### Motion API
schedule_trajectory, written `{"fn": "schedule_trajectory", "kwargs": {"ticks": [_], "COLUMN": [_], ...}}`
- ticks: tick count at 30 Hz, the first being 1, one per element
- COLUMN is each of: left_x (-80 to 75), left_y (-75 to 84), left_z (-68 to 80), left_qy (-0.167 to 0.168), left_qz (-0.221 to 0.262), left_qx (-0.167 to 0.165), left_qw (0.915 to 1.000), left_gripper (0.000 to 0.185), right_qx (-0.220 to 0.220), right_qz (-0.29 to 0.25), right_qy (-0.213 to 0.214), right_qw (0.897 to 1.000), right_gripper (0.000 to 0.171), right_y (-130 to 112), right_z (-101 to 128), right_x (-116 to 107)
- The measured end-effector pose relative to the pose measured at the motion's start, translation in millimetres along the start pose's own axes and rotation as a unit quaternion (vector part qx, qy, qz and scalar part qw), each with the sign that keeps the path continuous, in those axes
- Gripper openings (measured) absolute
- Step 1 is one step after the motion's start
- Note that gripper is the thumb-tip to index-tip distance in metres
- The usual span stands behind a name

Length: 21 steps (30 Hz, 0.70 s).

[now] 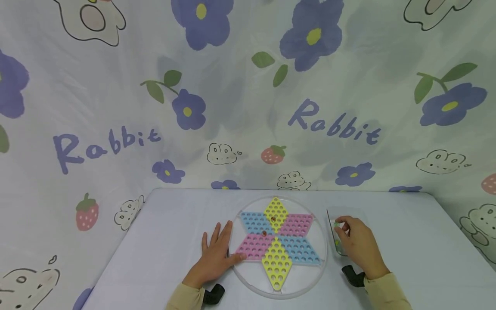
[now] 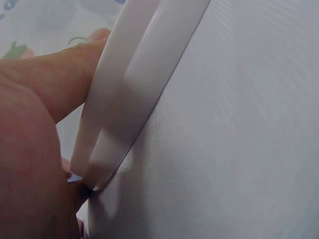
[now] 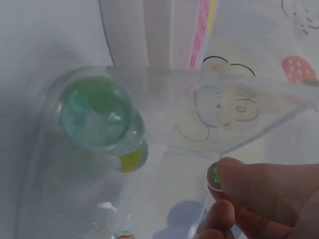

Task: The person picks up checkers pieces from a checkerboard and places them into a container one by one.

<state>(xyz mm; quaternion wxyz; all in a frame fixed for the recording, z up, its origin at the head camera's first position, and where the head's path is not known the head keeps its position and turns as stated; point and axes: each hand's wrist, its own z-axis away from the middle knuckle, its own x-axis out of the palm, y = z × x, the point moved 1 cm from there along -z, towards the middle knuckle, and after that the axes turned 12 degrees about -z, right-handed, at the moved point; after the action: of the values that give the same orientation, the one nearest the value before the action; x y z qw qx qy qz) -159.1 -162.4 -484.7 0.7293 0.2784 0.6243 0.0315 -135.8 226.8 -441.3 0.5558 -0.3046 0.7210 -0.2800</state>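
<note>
A star-shaped peg board (image 1: 277,249) with blue, pink and yellow diamonds lies in a round clear tray (image 1: 248,280). Two small marbles (image 1: 264,233) sit in holes near its middle. My left hand (image 1: 216,254) lies flat on the table, fingers straight, with the thumb against the tray's left rim (image 2: 124,84). My right hand (image 1: 354,241) reaches into a clear plastic box (image 1: 332,217) to the right of the tray. In the right wrist view its fingertips (image 3: 269,186) pinch a small glass marble (image 3: 214,178) with green inside. A green marble (image 3: 94,112) and a yellowish one (image 3: 133,158) lie in the box.
The pale table (image 1: 418,258) is backed by a hanging cloth (image 1: 248,107) printed with flowers, rabbits and strawberries. Black wrist mounts show at both cuffs. The table's edges run along the left and right.
</note>
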Motion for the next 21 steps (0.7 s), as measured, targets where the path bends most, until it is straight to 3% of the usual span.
{"fn": "schedule_trajectory", "kwargs": {"ticks": [12,21], "left_x": [0.9,1.3], "left_y": [-0.2,-0.6], "left_z": [0.1,0.1], "left_qy": [0.002,0.002], "left_qz": [-0.002,0.000], "left_qx": [0.000,0.000], "left_qw": [1.0000,1.0000], "left_gripper": [0.103,0.103], "right_qx": [0.011,-0.016], "right_qz": [0.007,0.011], "right_qy": [-0.015,0.010], "right_qw": [1.000,1.000], "right_gripper": [0.023,0.020], "right_y": [5.9,-1.7], "right_z": [1.1,1.3], "right_x": [2.6,5.8]}}
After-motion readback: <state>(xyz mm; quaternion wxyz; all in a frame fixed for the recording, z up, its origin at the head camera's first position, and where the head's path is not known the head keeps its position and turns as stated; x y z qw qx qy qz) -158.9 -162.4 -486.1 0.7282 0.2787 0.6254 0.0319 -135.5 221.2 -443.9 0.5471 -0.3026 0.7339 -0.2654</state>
